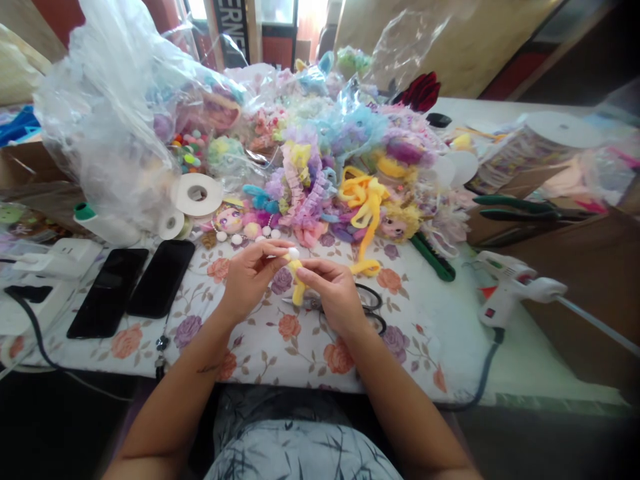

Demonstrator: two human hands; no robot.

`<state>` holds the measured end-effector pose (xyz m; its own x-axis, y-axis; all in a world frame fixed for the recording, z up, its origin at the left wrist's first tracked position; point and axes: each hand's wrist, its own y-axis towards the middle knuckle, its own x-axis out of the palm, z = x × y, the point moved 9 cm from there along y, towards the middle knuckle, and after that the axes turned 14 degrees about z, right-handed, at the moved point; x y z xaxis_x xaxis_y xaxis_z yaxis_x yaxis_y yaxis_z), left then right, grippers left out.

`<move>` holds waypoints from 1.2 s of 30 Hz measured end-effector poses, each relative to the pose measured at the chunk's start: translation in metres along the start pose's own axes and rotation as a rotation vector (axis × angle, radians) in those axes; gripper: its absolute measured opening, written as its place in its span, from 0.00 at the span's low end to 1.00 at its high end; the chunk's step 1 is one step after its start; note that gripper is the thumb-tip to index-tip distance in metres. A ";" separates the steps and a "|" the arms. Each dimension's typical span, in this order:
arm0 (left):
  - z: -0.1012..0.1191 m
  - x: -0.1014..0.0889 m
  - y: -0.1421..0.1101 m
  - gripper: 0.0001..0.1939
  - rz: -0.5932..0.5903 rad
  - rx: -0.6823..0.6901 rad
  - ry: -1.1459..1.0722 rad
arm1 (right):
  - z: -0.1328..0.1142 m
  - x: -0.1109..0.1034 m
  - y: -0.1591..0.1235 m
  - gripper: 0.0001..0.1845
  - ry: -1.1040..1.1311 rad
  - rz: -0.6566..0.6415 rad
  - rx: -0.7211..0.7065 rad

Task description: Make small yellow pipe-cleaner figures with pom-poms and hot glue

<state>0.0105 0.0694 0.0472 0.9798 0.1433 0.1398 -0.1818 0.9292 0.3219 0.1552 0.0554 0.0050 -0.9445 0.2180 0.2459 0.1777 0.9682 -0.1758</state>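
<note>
On the floral cloth (200,350), I've got left hand (253,277) and right hand (333,290) both pinching the yellow piece (299,287), scissors (367,303) beside.

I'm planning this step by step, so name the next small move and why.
Probably turn the fuzzy yellow piece slightly with the right hand while the left hand steadies it beside the white ball: both pinch its upper part, and its lower end sticks out free.

The phones (107,293) look glossy and smooth. The bag (113,100) is clear, crinkled plastic; the rose-print cover (310,333) looks like matt cloth.
</note>
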 end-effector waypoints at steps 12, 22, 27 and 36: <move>0.006 0.000 -0.001 0.03 -0.038 0.145 0.114 | 0.002 -0.001 0.001 0.08 -0.002 0.000 -0.001; 0.009 0.003 -0.003 0.05 -0.081 0.235 0.172 | 0.002 -0.002 0.002 0.06 0.000 -0.004 -0.013; 0.013 0.003 -0.003 0.05 -0.084 0.287 0.215 | 0.003 -0.002 0.002 0.06 -0.004 -0.001 -0.013; 0.008 0.003 -0.003 0.04 -0.067 0.240 0.197 | 0.004 -0.004 0.003 0.07 -0.010 0.016 0.001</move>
<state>0.0137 0.0639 0.0542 0.9833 0.1696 -0.0654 -0.1082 0.8350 0.5396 0.1583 0.0568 -0.0006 -0.9443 0.2325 0.2330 0.1928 0.9644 -0.1810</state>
